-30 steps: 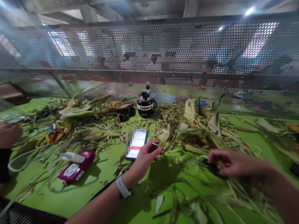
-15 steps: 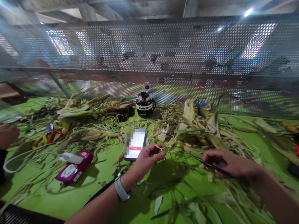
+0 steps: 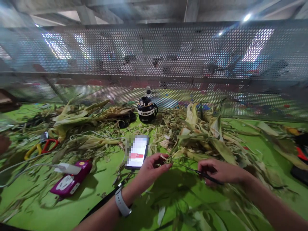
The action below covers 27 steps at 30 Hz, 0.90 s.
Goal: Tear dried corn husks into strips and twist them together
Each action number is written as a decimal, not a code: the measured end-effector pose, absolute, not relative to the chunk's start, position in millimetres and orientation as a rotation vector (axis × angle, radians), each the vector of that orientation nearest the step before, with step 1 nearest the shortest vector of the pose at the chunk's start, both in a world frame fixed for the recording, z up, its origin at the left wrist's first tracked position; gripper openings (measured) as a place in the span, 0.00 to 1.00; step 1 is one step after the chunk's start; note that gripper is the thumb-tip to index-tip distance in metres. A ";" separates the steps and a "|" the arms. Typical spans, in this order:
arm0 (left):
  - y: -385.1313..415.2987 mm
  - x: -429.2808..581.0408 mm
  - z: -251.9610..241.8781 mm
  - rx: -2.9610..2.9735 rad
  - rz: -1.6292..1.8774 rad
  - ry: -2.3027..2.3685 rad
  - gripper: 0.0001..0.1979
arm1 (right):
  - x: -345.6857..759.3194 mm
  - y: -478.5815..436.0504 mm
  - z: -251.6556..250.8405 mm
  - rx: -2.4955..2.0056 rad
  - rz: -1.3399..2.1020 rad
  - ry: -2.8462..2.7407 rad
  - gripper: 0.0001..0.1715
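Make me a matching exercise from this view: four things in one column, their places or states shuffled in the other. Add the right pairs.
Things
1. Magenta plastic socket block
2. Round black jug with a white ENERGY band
3. Slim black-handled tool
4. Flat rectangular phone

Places and states
A. Gripped in the person's right hand
B. Screen lit, with a red bar across it
C. Bearing a white plastic plug
D. Upright in front of the perforated grey metal panel

Right pairs
1-C, 2-D, 3-A, 4-B
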State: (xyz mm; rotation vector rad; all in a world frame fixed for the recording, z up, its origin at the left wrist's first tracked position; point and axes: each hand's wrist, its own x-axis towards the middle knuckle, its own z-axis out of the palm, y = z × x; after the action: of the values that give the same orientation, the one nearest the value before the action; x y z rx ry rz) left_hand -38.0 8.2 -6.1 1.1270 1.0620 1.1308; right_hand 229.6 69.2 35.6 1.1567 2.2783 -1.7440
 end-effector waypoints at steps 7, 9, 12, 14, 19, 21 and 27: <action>7.6 -38.0 -11.8 1.152 1.112 1.061 0.18 | 224.1 66.4 30.8 1.151 -1.764 2.272 0.17; 7.4 -37.9 -13.1 1.163 1.105 1.053 0.18 | 223.0 65.3 29.3 1.159 -1.751 2.281 0.17; 7.3 -37.6 -14.8 1.184 1.096 1.054 0.18 | 222.2 64.2 27.2 1.166 -1.777 2.274 0.16; 7.2 -37.3 -15.2 1.193 1.092 1.055 0.18 | 222.0 63.6 25.9 1.178 -1.810 2.247 0.15; 7.1 -37.1 -16.9 1.200 1.085 1.047 0.18 | 220.7 61.8 24.5 1.190 -1.875 2.211 0.15; 7.0 -37.6 -18.6 1.203 1.084 1.047 0.18 | 220.0 61.2 25.1 1.192 -1.896 2.201 0.15; 7.7 -39.1 -21.6 1.250 1.087 1.057 0.18 | 221.2 63.1 22.2 1.143 -1.994 2.143 0.17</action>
State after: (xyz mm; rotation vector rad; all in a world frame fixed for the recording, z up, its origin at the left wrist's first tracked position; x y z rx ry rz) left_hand -39.1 7.7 -21.6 1.2497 1.0573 1.0870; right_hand 221.2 63.1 22.2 1.1430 2.1428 -1.9939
